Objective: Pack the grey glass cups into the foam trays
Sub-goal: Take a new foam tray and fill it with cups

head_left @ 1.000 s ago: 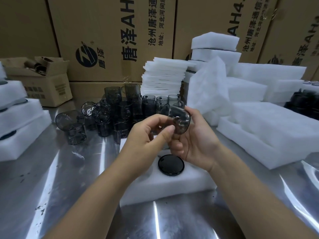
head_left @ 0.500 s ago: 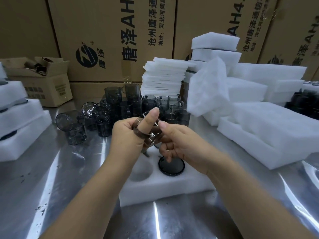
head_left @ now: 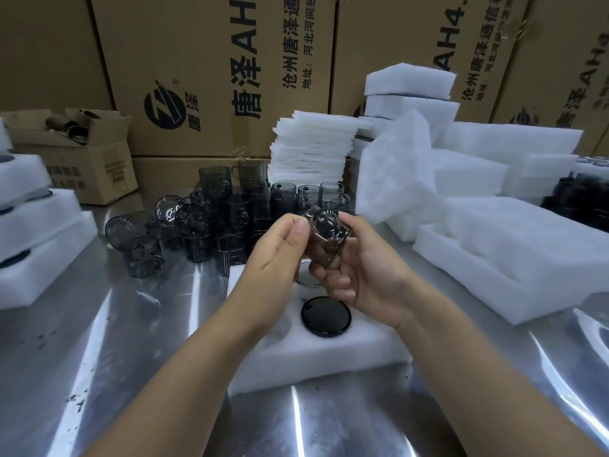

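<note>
Left hand [head_left: 280, 255] and right hand [head_left: 362, 275] both curled round one cup [head_left: 324, 234], held just above tray [head_left: 329, 354]. Seated cup [head_left: 325, 316] already in it, near-left pocket looks free. Loose cups [head_left: 227, 219] piled behind, so most packing left

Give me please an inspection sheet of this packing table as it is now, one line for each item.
Surface: shiny metal table, with dark specks.
Job's things: one grey cup held above the foam tray; another cup seated in that tray; loose cups grouped behind.
Clutter: foam sheet stack; spare foam trays on the right.
Grippers: left hand and right hand both hold the grey cup.
Cables: nothing seen.
Surroundings: printed cartons behind; small open carton at the far left.
</note>
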